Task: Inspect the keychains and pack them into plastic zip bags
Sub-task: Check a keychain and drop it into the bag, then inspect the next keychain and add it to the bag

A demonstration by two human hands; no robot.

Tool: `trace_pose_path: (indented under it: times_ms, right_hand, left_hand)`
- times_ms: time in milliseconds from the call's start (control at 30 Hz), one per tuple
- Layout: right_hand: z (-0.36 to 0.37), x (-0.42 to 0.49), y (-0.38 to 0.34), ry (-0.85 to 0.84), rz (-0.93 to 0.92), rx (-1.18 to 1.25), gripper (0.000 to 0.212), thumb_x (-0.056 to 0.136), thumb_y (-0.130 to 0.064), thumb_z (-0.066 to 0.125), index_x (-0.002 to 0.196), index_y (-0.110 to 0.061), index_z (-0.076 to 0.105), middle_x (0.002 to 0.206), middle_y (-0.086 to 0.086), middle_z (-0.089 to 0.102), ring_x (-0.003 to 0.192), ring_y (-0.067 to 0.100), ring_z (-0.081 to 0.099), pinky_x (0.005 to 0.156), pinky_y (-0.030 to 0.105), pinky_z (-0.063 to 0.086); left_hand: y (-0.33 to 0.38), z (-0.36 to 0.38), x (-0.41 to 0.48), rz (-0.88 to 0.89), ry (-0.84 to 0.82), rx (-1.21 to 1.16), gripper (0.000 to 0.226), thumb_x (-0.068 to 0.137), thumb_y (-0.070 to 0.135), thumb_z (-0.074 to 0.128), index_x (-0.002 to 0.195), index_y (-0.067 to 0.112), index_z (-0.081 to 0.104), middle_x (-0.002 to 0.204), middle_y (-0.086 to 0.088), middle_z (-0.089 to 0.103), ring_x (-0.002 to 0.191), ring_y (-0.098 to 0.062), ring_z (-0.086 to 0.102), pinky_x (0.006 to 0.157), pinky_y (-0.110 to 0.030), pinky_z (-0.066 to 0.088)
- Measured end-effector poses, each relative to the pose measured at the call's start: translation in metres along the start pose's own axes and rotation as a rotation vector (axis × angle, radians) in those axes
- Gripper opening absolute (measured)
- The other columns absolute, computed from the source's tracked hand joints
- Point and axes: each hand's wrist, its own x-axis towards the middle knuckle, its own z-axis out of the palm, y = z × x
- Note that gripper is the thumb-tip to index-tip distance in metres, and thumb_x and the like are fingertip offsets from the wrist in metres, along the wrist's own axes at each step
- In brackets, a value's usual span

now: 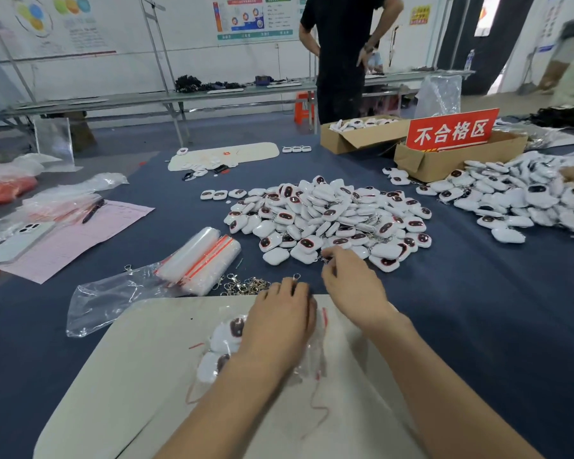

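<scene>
While left hand (279,321) presses flat-fingered on bag (224,336), right hand (353,289) pinches keychain (326,259) by ring at pile (328,217) edge: lift slow, free snags, check face before bagging.

Keychain heaps (328,217): two, the nearer just beyond my right hand (352,286), the other heap (511,197) well to its right; I cannot count the pieces.
Bagged keychains (227,339) under my left hand (279,316): two showing.
Metal clasp (324,259) pinched in my right hand: one.
Zip-bag bundles (203,260) left of my left hand: two.
Cardboard boxes (355,140) far beyond my right hand: two.
Red sign (451,130): one.
Beige mats (113,376): two.
Phone (17,240), pen (93,210), pink sheet (80,240), far left: one each.
</scene>
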Motion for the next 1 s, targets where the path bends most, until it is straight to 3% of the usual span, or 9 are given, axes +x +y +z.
trace_pose_path:
  times_ms: [200,333,633,733,867,933,1000]
  right_hand:
    - [0.017,0.020,0.001,0.014,0.030,-0.202,0.048,0.105,-0.039,0.039,0.151,-0.029,0.031,0.140,0.004,0.047,0.116,0.032,0.058,0.080,0.038,0.037]
    - [0.026,0.020,0.007,0.079,0.033,-0.257,0.039,0.106,-0.038,0.036,0.143,-0.027,0.041,0.135,0.003,0.049,0.108,0.026,0.062,0.073,0.034,0.035]
    - [0.026,0.018,0.013,0.170,0.056,-0.059,0.037,0.103,-0.024,0.038,0.137,-0.025,0.052,0.139,-0.001,0.053,0.110,0.033,0.060,0.081,0.040,0.043]
    - [0.026,0.018,0.013,0.174,0.059,-0.030,0.038,0.103,-0.023,0.037,0.138,-0.026,0.051,0.141,-0.002,0.052,0.112,0.032,0.059,0.082,0.040,0.041]
    - [0.025,0.017,0.014,0.182,0.049,-0.008,0.039,0.103,-0.025,0.039,0.140,-0.029,0.049,0.142,-0.003,0.050,0.111,0.031,0.059,0.080,0.039,0.040]
    - [0.024,0.015,0.014,0.190,0.013,0.032,0.040,0.103,-0.027,0.040,0.142,-0.030,0.046,0.139,-0.004,0.050,0.107,0.030,0.060,0.079,0.039,0.042]
    - [0.023,0.013,0.012,0.218,-0.047,0.134,0.039,0.103,-0.029,0.044,0.142,-0.033,0.047,0.135,-0.007,0.050,0.100,0.022,0.060,0.082,0.038,0.044]
  left_hand:
    - [-0.037,-0.015,-0.003,0.127,-0.059,-0.024,0.036,0.107,0.042,0.028,0.130,0.028,0.052,0.122,0.008,0.056,0.113,-0.017,0.054,0.098,-0.030,0.037]
    - [-0.027,-0.015,0.015,0.007,0.045,-0.113,0.031,0.107,0.038,0.035,0.126,0.026,0.055,0.121,0.005,0.061,0.108,-0.020,0.056,0.093,-0.035,0.039]
    - [0.006,0.006,0.099,-0.383,0.021,-0.233,0.045,0.106,0.041,0.035,0.126,0.005,0.054,0.131,-0.018,0.050,0.122,-0.034,0.047,0.097,-0.045,0.041]
    - [0.005,0.008,0.103,-0.390,0.057,-0.239,0.043,0.104,0.042,0.043,0.125,0.007,0.054,0.130,-0.015,0.051,0.121,-0.033,0.048,0.095,-0.044,0.042]
    - [0.003,0.007,0.088,-0.237,0.229,-0.401,0.018,0.100,0.030,0.052,0.111,0.016,0.051,0.110,-0.004,0.061,0.106,-0.027,0.053,0.088,-0.042,0.044]
    - [0.002,0.004,0.077,-0.196,0.281,-0.618,0.013,0.101,0.030,0.053,0.111,0.021,0.051,0.106,0.002,0.061,0.098,-0.016,0.057,0.084,-0.034,0.048]
    - [0.001,0.000,0.063,-0.189,0.329,-0.861,0.016,0.102,0.032,0.053,0.117,0.027,0.053,0.113,0.007,0.062,0.098,-0.002,0.059,0.083,-0.015,0.045]
